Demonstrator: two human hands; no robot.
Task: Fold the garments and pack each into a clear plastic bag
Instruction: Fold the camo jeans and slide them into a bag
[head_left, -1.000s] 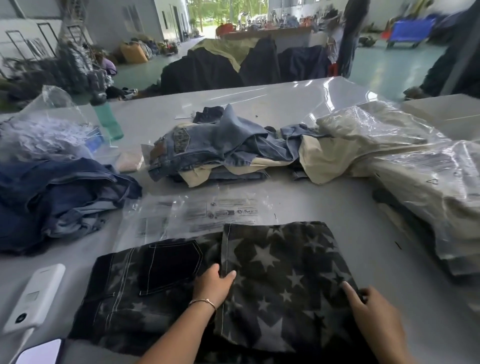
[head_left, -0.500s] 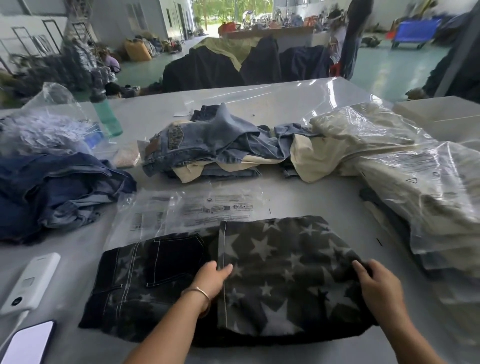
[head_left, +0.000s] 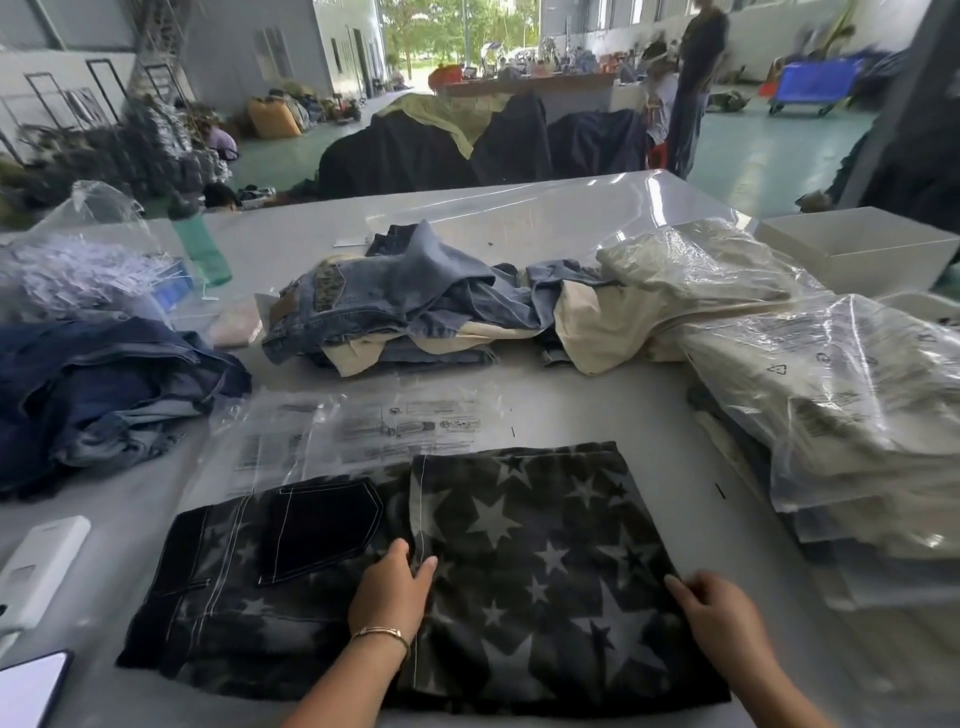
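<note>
Dark star-print jeans (head_left: 540, 566) lie folded flat on the grey table (head_left: 597, 410) in front of me. My left hand (head_left: 392, 590) rests flat on their middle, by the folded edge with white stitching, fingers slightly apart. At the fold's right edge, my right hand (head_left: 719, 621) pinches the cloth with its fingertips. An empty clear plastic bag (head_left: 358, 436) with printed text lies flat just beyond the jeans, partly under them.
A pile of blue and cream garments (head_left: 415, 306) sits mid-table. Bagged garments (head_left: 841, 405) are stacked at right, dark denim (head_left: 98, 395) at left. A white device (head_left: 39, 566) and a phone (head_left: 28, 691) lie near left. A green bottle (head_left: 202, 249) stands far left.
The view has shifted, so the jeans sit further up the frame. My right hand slid along the fold's right edge; my left hand stays pressed on the middle.
</note>
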